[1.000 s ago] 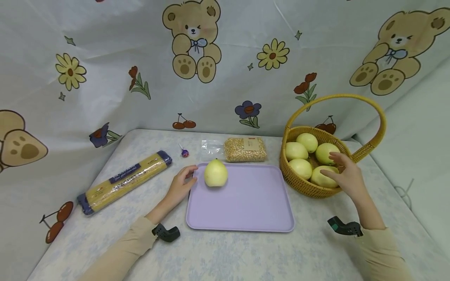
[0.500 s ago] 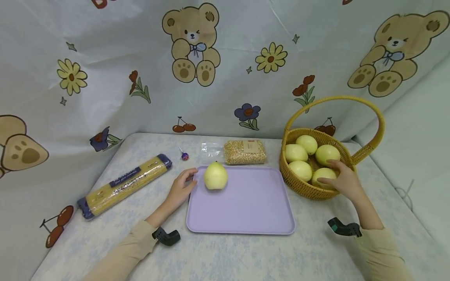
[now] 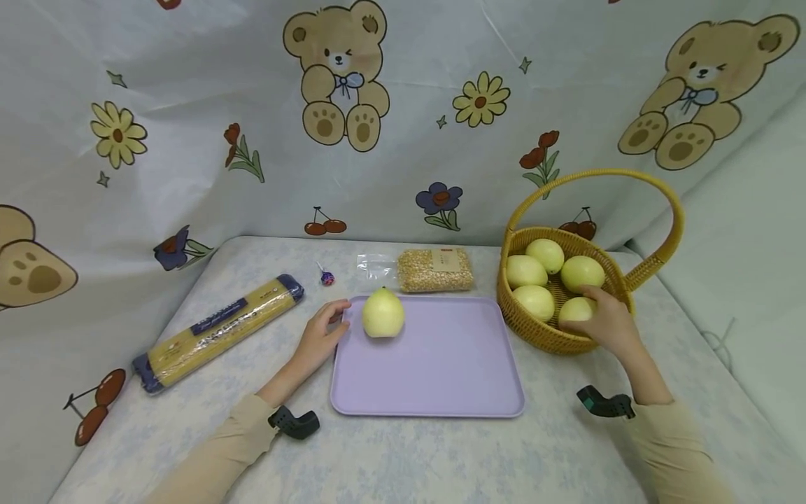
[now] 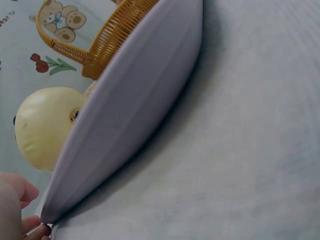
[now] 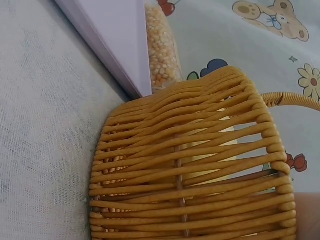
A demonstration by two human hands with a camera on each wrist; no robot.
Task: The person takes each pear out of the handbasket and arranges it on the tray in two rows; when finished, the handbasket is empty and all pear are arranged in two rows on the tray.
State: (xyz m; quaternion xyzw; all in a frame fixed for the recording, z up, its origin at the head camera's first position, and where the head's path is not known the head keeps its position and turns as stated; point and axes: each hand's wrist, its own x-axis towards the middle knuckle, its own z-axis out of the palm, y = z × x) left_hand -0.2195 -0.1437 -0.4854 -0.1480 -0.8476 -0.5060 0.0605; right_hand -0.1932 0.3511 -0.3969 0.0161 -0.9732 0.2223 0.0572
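Right hand [image 3: 606,323] curled around 1 pear [image 3: 576,309] in wicker basket [image 3: 540,335], 4 other pears [image 3: 535,303] near, relaxed left hand [image 3: 320,337] touching lilac tray [image 3: 434,371], 1 upright pear [image 3: 383,313] on it

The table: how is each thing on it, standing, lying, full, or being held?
Basket: upright, five pears showing inside
Front basket pear: held by the right hand
Tray: flat, left hand touching its edge
Tray pear: standing upright
Yellow pack: lying slantwise
Grain bag: lying down, partly filled
Lollipop: lying down
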